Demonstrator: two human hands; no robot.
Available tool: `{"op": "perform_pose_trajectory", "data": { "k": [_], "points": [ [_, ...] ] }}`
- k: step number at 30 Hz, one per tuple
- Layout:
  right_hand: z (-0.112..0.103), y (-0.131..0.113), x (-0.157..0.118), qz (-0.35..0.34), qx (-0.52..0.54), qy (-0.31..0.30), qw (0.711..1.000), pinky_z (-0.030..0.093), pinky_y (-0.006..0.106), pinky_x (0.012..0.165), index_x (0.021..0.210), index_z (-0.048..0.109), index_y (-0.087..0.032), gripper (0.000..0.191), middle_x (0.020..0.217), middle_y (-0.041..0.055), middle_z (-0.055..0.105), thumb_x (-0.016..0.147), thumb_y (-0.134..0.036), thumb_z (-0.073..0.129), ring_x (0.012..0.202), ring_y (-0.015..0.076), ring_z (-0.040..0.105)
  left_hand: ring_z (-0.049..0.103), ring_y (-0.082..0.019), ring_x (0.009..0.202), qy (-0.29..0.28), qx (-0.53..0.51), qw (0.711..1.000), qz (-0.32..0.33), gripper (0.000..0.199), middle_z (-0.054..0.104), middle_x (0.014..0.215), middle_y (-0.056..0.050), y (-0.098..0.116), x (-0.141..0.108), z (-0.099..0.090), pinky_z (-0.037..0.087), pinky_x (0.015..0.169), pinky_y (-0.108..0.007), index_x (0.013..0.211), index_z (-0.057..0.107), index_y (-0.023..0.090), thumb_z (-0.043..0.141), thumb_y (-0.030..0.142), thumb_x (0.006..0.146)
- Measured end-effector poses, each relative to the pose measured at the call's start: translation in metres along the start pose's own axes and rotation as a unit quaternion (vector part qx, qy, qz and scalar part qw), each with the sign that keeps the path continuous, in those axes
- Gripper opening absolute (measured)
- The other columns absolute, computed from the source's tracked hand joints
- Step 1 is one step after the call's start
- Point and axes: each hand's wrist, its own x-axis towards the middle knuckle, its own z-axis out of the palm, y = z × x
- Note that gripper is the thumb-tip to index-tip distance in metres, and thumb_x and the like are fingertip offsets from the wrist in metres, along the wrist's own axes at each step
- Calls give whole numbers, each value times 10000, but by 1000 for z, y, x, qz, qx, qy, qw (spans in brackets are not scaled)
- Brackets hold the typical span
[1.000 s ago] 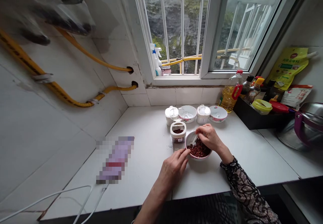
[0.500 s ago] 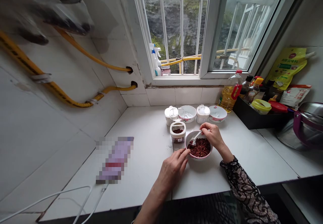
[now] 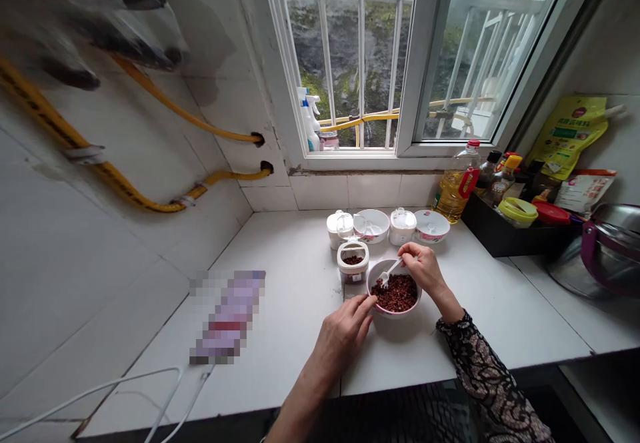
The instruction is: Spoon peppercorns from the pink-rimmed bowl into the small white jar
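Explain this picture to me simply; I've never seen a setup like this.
There is no machine here: a person works with two bare hands, seen by a camera worn on the head, looking forward and down. The right hand holds a white spoon, its tip among dark reddish bits in a pink-rimmed bowl. The left hand has its fingertips at the rim. On the white counter, an open container with similar bits stands beside the bowl; an oil bottle stands farther back.
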Motion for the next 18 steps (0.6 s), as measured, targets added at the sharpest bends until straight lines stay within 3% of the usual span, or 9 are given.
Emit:
{"op": "perform_pose_trajectory", "data": {
  "k": [4, 13, 18],
  "points": [
    [2, 0, 0, 12, 9, -3, 1000, 452, 280, 597, 645, 646, -219, 160, 517, -13, 625, 665, -231, 488, 536, 167, 579, 697, -192, 966, 4, 1, 1000, 2, 357, 681, 1122, -88, 1, 1, 0, 597, 768, -280, 1272, 497, 206, 447, 102, 934],
    [-1, 3, 6, 83, 138, -20, 987, 472, 296, 606, 630, 628, -201, 114, 499, -12, 604, 624, -257, 529, 526, 159, 564, 695, -190, 964, 0, 0, 1000, -4, 355, 679, 1123, -86, 1, 1, -1, 596, 748, -272, 1264, 507, 209, 455, 103, 929],
    [9, -14, 7, 29, 168, 25, 985, 499, 319, 660, 735, 638, -187, 132, 647, 25, 670, 719, -297, 565, 614, 182, 626, 694, -184, 950, 2, 2, 1000, -2, 328, 681, 1120, -83, 2, 2, -2, 591, 755, -269, 1256, 510, 210, 442, 114, 949]
  ]
}}
